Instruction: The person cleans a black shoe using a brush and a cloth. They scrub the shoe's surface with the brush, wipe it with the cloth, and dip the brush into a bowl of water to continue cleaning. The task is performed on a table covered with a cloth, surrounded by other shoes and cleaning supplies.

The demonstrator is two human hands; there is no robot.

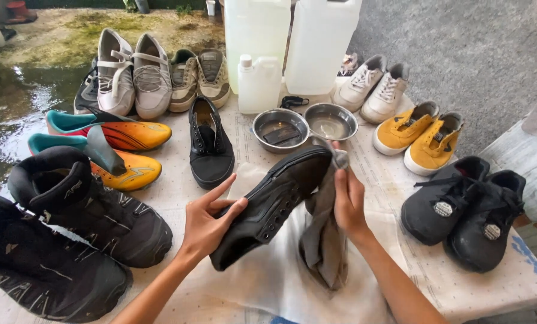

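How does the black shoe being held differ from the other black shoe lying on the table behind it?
The held black shoe is lifted and tilted on its side by the left hand, while the right hand presses a grey cloth against it. The lying black shoe rests flat on its sole, untouched. Its opening faces up; the held one shows its side and eyelets. Both are black low-top lace-ups, seemingly a pair.

Sunlit wet ground (16, 102), cloth-covered table (460, 282)

Black lace-up shoe (271, 204) tilted on its side, grey cloth (324, 240) draped alongside.
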